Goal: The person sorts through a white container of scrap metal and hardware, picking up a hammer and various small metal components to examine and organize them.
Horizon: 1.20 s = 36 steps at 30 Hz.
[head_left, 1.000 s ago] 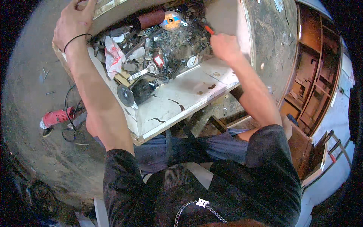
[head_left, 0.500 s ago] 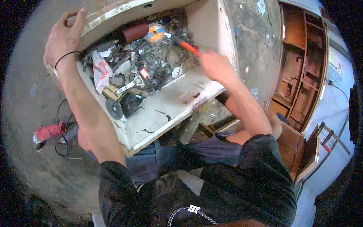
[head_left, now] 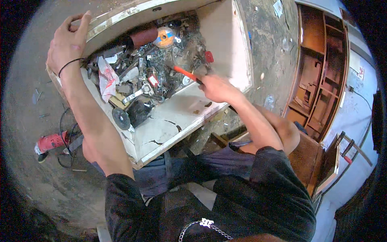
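A white-lined wooden drawer (head_left: 189,105) holds a jumble of metal odds and ends over my lap. At its far left corner, my left hand (head_left: 67,42) is curled over the rim and grips it. My right hand (head_left: 217,88) is closed around a slim orange-and-black tool (head_left: 185,72), whose kind I cannot make out. The tool points left and away, over the loose hardware, its far end blurred. Near it lie a cutting disc (head_left: 171,37) with an orange-and-blue label, a brown-red cylinder (head_left: 144,36) and a red piece (head_left: 209,57) by the right wall.
Inside the drawer's left part are a crumpled white-and-red bag (head_left: 107,78), a metal fitting (head_left: 136,95) and a dark disc (head_left: 120,117). A red corded power tool (head_left: 52,142) lies on the floor at left. Wooden shelving (head_left: 314,80) and a clamp (head_left: 350,149) are at right.
My right hand has moved nearer and slightly left with the orange-and-black tool. The red piece by the right wall now shows. My left hand stays on the drawer's corner.
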Motion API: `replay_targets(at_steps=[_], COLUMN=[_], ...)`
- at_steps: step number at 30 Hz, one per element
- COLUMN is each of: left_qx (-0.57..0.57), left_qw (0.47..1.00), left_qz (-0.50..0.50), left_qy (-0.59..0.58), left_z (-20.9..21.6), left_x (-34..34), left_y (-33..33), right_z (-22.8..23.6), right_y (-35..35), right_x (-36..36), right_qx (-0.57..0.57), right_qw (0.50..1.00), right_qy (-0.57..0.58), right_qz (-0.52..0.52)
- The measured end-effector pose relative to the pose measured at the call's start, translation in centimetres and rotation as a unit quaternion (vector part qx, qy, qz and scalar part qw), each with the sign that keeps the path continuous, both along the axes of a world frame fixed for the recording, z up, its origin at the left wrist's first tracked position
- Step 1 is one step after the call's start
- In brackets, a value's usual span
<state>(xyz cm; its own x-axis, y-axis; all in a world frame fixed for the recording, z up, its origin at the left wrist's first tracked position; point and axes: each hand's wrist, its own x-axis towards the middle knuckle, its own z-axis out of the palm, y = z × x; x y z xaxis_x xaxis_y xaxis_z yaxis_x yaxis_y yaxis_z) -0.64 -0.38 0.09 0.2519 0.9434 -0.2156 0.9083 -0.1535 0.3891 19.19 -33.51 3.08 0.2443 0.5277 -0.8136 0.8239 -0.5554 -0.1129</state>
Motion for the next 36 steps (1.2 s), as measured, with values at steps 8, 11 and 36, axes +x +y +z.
replay_targets(at_steps=[8, 11, 36], left_qx=[0.01, 0.012, 0.0], left_qw=[1.0, 1.0, 1.0], left_qz=[-0.022, -0.019, -0.007], left_qy=[-0.015, -0.019, -0.011], left_z=[-1.1, -1.0, -2.5], left_x=[-0.4, -0.3, -0.7], left_y=[0.9, 0.8, 1.7], right_z=[1.8, -0.1, -1.7], right_y=[-0.5, -1.2, -2.2], right_x=[2.8, 3.2, 2.4], right_qx=[0.004, -0.053, -0.021], right_qw=[0.986, 0.981, 0.999], right_qy=[-0.166, -0.184, 0.011], right_qz=[-0.013, -0.012, -0.039])
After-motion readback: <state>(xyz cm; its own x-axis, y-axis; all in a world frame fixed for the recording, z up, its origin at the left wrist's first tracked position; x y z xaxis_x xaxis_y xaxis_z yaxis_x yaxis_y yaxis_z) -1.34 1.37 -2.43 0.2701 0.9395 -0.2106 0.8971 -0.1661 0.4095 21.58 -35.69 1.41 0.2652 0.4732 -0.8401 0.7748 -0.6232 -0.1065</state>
